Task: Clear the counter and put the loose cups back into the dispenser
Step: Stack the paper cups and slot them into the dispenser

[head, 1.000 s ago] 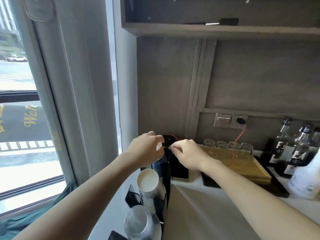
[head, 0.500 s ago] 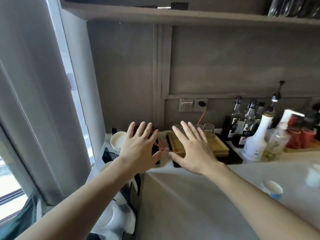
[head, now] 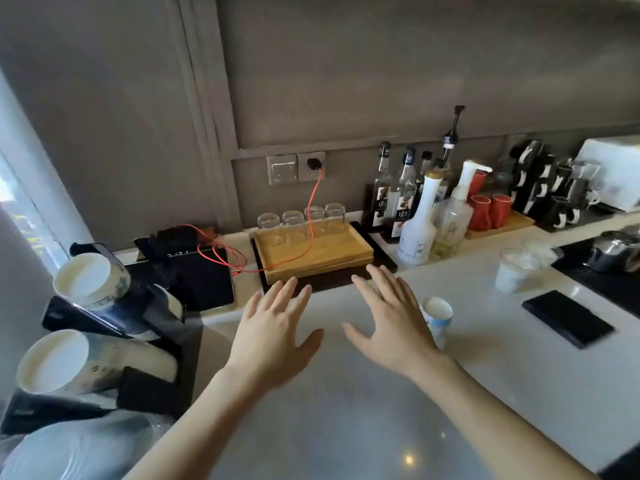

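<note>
My left hand (head: 277,327) and my right hand (head: 391,317) hover flat over the pale counter (head: 346,410), fingers spread, holding nothing. A small paper cup (head: 437,315) stands upright just right of my right hand, partly hidden by it. Further right, two clear plastic cups (head: 516,270) sit on the counter. The black cup dispenser (head: 152,344) stands at the left edge, with stacks of paper cups (head: 86,282) lying in its slots, open ends toward me.
A wooden tray (head: 311,251) with several glasses (head: 301,216) sits at the back under a red cable (head: 313,202). Syrup bottles (head: 398,199), a white bottle (head: 420,223), red cups (head: 488,209) and a mug rack (head: 547,181) line the wall. A black phone (head: 568,318) lies right.
Both hands left the black device at the back left, opened flat, and pulled back toward me over the counter. The view swung right and down, revealing the loose cups.
</note>
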